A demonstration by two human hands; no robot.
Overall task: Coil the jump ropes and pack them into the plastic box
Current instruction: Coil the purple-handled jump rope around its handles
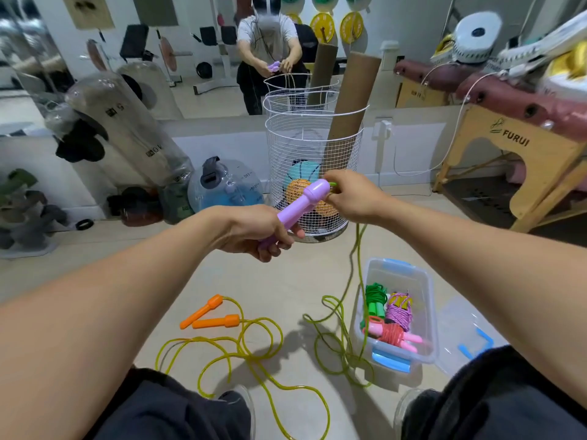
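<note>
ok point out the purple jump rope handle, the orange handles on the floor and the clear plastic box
purple plastic jump rope handle point(303, 203), head view, middle of its shaft
orange plastic handles point(216, 321), head view, the nearer handle's body
clear plastic box point(429, 301), head view, right wall

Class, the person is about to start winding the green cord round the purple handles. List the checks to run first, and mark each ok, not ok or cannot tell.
1. Purple handles held firmly by the left hand: ok.
2. Green cord pinched at the handle top by the right hand: ok.
3. Cord free of knots along the floor: cannot tell; it lies in loose overlapping loops.
4. Cord clear of the plastic box: not ok; it crosses the box's near corner.
5. Room left in the box: ok; three bundles, with space beside them.
6. Orange-handled rope apart from the green cord: ok.
</note>
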